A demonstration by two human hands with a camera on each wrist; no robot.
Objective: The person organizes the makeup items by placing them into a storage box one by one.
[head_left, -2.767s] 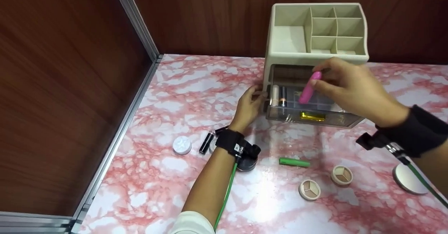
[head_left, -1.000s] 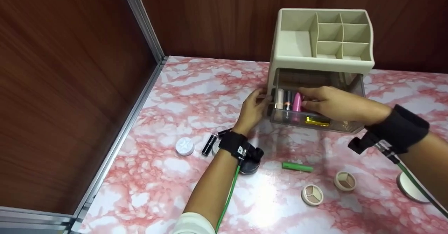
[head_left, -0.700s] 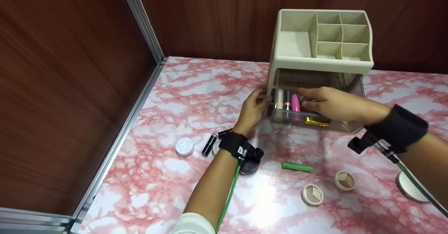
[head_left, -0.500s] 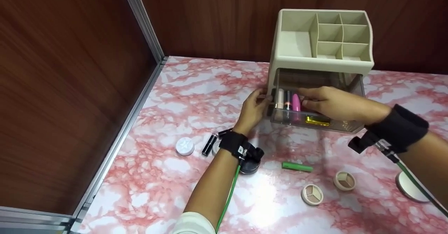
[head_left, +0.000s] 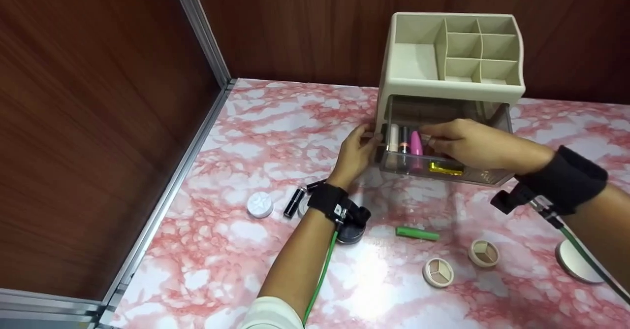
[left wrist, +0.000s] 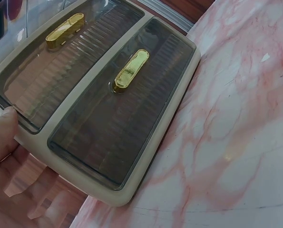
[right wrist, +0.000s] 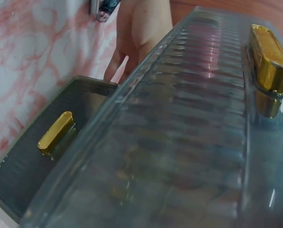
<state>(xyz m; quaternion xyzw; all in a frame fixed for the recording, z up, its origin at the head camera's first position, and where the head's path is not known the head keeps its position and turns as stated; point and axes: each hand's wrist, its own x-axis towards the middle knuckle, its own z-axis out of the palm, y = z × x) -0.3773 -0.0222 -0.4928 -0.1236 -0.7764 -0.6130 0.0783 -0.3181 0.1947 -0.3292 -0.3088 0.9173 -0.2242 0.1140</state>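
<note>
A cream makeup organizer [head_left: 457,90] stands at the back with a smoky clear drawer [head_left: 472,175] pulled out. My left hand [head_left: 352,156] grips its left front edge; the thumb [left wrist: 5,121] lies on the front frame, the fingers along the side. My right hand [head_left: 475,144] reaches into the drawer, thumb and index finger apart, just right of a pink tube [head_left: 416,144]. Its other fingers are hidden. The pink tube stands next to a black lipstick tube [head_left: 404,141] and a pale tube [head_left: 393,139] at the drawer's left end.
On the marbled table lie a green tube [head_left: 417,233], two round three-shade palettes [head_left: 438,272], a white star-lidded jar [head_left: 260,205] and a black tube [head_left: 294,202]. A dark round case [head_left: 350,234] sits partly under the left wrist. A round compact [head_left: 578,261] is at the right.
The right hand has lowered the pink tube into the drawer beside the other two tubes. The tube now leans slightly left, and the hand has shifted slightly right of it. The left hand keeps its place.
</note>
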